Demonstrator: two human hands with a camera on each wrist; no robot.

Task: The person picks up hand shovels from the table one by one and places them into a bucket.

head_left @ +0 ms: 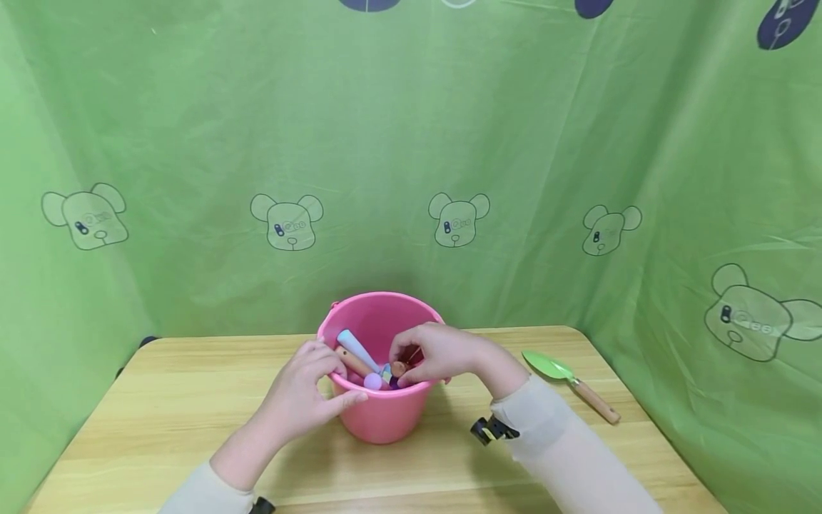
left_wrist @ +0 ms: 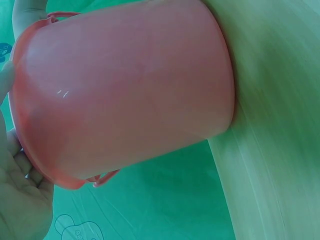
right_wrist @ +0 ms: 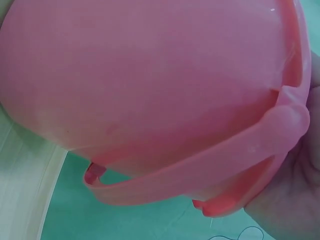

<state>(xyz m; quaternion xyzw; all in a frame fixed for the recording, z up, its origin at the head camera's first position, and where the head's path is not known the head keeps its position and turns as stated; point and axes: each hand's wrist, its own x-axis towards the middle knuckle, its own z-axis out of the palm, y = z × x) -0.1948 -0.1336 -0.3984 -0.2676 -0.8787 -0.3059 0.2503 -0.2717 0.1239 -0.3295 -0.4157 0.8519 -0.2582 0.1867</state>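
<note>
A pink bucket (head_left: 385, 414) stands on the wooden table. My left hand (head_left: 311, 389) grips its near left rim, thumb outside and fingers over the edge. My right hand (head_left: 443, 353) reaches over the right rim, with thumb and fingers curled about a small brown thing with a round wooden end (head_left: 399, 368). Its lower part is hidden among the other contents. Beside it in the bucket lie a light blue handle (head_left: 357, 350), a wooden handle (head_left: 353, 360) and a lilac ball (head_left: 372, 381). The bucket's strap handle (right_wrist: 190, 172) hangs down outside in the right wrist view.
To the right of the bucket, a trowel (head_left: 571, 382) with a green blade and wooden grip lies on the table (head_left: 212, 407). Green curtains (head_left: 372, 157) with bear-head drawings rise behind and at both sides of the table.
</note>
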